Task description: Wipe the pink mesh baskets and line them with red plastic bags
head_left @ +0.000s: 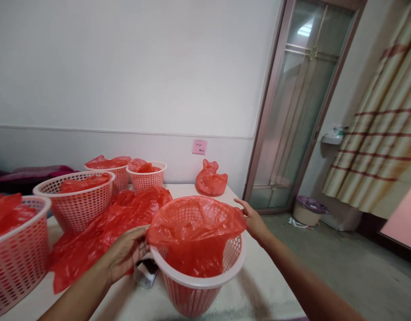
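Observation:
A pink perforated plastic basket (192, 296) with a white rim stands in front of me. The red plastic bag (199, 258) inside it is pulled over the far part of the rim, and the near rim is bare. My left hand (127, 252) pinches the bag's edge at the left side of the rim. At the right side my right hand (255, 223) holds the bag's edge, its index finger stretched out and its other fingers partly hidden. A pile of loose red plastic bags (105, 234) lies left of the basket.
Several baskets lined with red bags, such as this basket (81, 200), stand to the left. A tied red bag (211, 179) sits at the table's (259, 276) back corner. A bin (307, 214) stands on the floor by the glass door (292, 111).

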`<state>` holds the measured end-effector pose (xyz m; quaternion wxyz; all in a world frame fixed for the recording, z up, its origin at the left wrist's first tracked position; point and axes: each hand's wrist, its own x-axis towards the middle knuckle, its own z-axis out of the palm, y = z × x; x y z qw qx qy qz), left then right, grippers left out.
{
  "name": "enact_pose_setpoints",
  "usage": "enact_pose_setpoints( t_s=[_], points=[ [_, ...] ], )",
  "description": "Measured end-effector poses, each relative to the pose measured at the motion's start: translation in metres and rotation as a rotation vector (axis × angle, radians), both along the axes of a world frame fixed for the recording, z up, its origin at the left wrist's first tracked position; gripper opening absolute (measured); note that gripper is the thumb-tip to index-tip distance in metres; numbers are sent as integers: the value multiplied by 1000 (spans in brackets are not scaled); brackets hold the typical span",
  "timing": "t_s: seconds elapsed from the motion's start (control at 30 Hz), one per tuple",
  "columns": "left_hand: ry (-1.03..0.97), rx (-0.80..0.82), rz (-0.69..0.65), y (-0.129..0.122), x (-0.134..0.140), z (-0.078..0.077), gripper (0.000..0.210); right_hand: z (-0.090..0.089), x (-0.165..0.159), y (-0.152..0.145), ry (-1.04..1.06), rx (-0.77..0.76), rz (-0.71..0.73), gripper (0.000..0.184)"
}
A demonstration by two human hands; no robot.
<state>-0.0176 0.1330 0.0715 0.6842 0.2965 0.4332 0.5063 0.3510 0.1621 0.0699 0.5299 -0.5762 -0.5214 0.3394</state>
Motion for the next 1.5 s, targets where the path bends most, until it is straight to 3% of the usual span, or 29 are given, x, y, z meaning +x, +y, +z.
enact_pose_setpoints(
  t_s=[0.17, 0.23, 0.43, 0.87, 1.03, 1.13, 1.23, 1.33, 1.5],
  points=[
    [10, 30, -9, -1, 0, -3, 21, -3, 1, 10, -81, 74, 29, 22],
    [6, 45, -1, 0, -2, -6, 20, -8, 2, 9, -100, 90, -4, 14],
    [-32, 88, 20, 0, -6, -19, 14, -24, 2, -12, -129, 124, -68, 12],
    [-32, 72, 80, -3, -6, -39, 14, -59, -4, -36, -82, 122, -7, 20],
    [80, 100, 42, -14, 4, -41, 8, -62, -5, -39, -101, 145, 23, 21],
    [258, 155, 117, -17, 4, -40, 13, -56, 1, -46, -192, 151, 18, 22],
    [496, 301, 296, -22, -2, -32, 34, -49, 10, -55, -388, 202, -53, 26],
    [697, 551, 413, -36, -7, -20, 34, -46, 17, -64, -531, 313, -133, 24],
    [1320, 1278, 251, -60, 5, -8, 37, -46, 11, -71, -643, 507, -135, 29]
  ],
)
